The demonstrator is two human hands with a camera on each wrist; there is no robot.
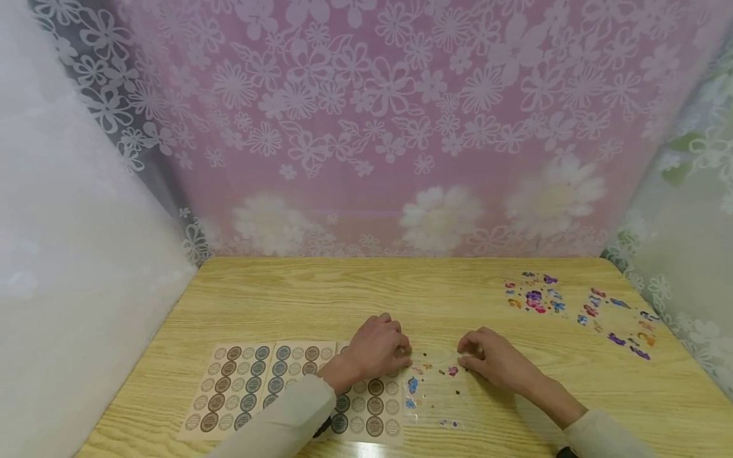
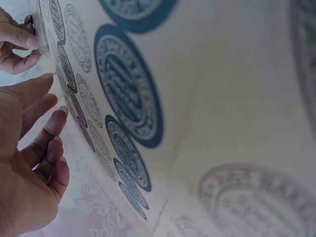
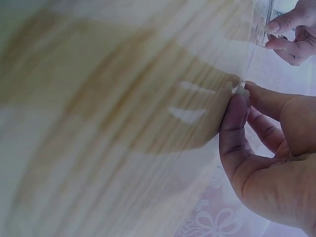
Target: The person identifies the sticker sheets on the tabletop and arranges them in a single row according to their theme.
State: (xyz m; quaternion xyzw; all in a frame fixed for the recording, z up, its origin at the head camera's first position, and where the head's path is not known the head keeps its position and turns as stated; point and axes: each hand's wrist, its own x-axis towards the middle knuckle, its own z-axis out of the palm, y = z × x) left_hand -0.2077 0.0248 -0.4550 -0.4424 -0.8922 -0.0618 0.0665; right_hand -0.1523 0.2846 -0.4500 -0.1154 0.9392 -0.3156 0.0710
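A clear sticker sheet [image 1: 435, 397] with small coloured flower and butterfly shapes lies flat between the hands. My left hand [image 1: 378, 348] is at its upper left corner, over the edge of the round-label sheets [image 1: 375, 407]. In the left wrist view, the left hand [image 2: 29, 158] has loosely bent fingers, with fingertips near the paper. My right hand [image 1: 495, 359] is at the clear sheet's upper right. The right wrist view shows thumb and forefinger of the right hand [image 3: 276, 148] pinching a small pale sticker [image 3: 241, 91]; its exact shape is hard to tell.
Two more clear sheets of coloured stickers, one at the back right [image 1: 535, 299] and another nearer the right edge [image 1: 621, 321], lie on the wooden table [image 1: 343, 286]. Further label sheets [image 1: 229, 381] extend leftward under the left forearm. A flowered curtain [image 1: 366, 159] hangs behind.
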